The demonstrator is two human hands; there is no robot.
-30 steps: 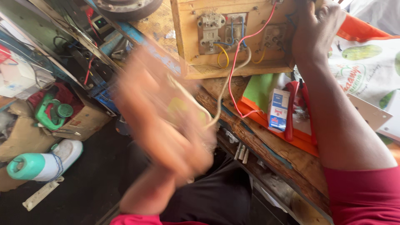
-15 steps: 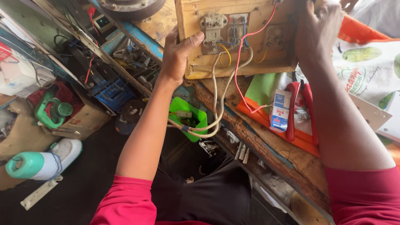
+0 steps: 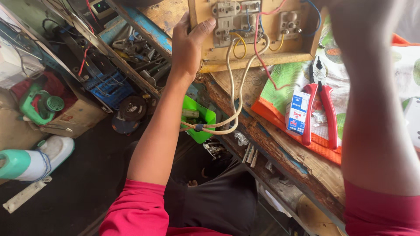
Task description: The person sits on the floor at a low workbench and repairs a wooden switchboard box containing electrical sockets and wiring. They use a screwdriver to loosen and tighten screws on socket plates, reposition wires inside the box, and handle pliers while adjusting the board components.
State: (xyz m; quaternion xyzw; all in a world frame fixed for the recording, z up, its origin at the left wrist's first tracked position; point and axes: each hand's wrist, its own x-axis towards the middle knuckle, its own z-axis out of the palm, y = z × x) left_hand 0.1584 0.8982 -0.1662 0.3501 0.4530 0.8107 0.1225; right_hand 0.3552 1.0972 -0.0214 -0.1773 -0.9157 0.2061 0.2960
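Left hand (image 3: pixel 189 48) grips left edge of shallow yellow wooden switch box (image 3: pixel 258 57), far centre on bench. Right hand's grip can't be told, fingers out of shot. Wiring looks half done: coloured leads attached, cream cable (image 3: pixel 232 105) dangling; red-handled pliers (image 3: pixel 319 102) lie unused at right.

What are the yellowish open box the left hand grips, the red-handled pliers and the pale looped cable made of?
Yellowish open box: looks like painted wood, thick walls, worn matt finish; the left hand grips its edge.
Red-handled pliers: dull grey metal head, glossy red sleeves, probably plastic or rubber.
Pale looped cable: smooth cream sheath, likely PVC; it bends freely.
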